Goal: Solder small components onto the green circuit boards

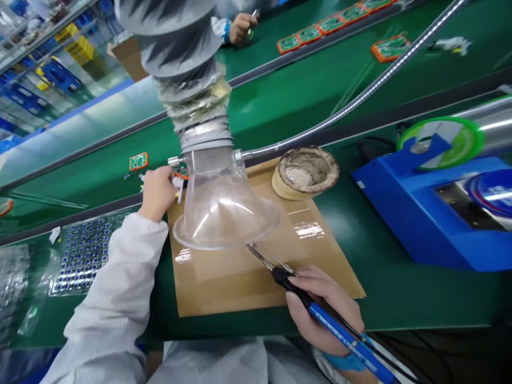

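My right hand [324, 304] is closed round the blue handle of a soldering iron [340, 333]. The iron's tip, with a thin metal guide beside it, points up and left over the brown cardboard sheet [224, 285], near the rim of the clear fume hood [228, 213]. My left hand [157, 189] is closed at the hood's far left side. At its fingertips show an orange edge of what looks like an orange-framed circuit board [181, 175] and a white wire bundle [177, 188]; the hand and hood hide most of these.
A grey duct [176, 42] drops to the hood, braced by a metal flexible arm [348, 114]. Beside it stands a crusted round pot [306, 173]. At right is a blue solder feeder [400, 208]; at left, a component tray [82, 256]. Orange-framed boards [332, 24] line the far side, near another person's hand [242, 28].
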`<state>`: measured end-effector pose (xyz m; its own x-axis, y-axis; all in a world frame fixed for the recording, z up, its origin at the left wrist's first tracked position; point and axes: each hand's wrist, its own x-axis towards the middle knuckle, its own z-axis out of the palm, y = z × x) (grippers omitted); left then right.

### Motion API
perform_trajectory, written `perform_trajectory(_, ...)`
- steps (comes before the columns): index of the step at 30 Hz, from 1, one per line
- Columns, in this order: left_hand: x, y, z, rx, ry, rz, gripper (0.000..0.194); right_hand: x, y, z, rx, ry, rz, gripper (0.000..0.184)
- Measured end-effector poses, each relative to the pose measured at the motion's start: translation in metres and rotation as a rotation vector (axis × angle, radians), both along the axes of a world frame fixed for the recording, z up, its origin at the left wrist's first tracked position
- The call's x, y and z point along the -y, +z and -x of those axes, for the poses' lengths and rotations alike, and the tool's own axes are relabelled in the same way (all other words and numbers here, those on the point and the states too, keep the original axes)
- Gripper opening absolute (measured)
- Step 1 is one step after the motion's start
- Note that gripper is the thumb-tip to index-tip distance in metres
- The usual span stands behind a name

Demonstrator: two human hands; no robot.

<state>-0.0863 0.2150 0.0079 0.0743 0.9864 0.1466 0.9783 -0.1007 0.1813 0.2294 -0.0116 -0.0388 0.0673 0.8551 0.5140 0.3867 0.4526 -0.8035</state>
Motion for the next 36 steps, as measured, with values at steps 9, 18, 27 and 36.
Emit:
perform_trajectory(9,0.163,-0.029,0.002,0.192,-0.449,0.07,0.012,0.0,0.006,0.027,0.093,-0.156,0.03,0.013)
perform_trajectory(18,0.176,-0.02,0.014,0.1,-0.452,0.103,0.059,-0.008,-0.021,0.059,0.304,0.193,0.144,0.038)
perform_trajectory(27,0.169,0.005,0.188,-0.1,0.467,-0.031,0.036,-0.006,-0.029,0.062,0.355,0.185,0.099,0.039)
perform_trajectory(36,0.121,0.012,0.207,-0.43,0.314,0.132,0.026,-0.005,-0.026,0.063,0.384,0.139,0.114,0.038)
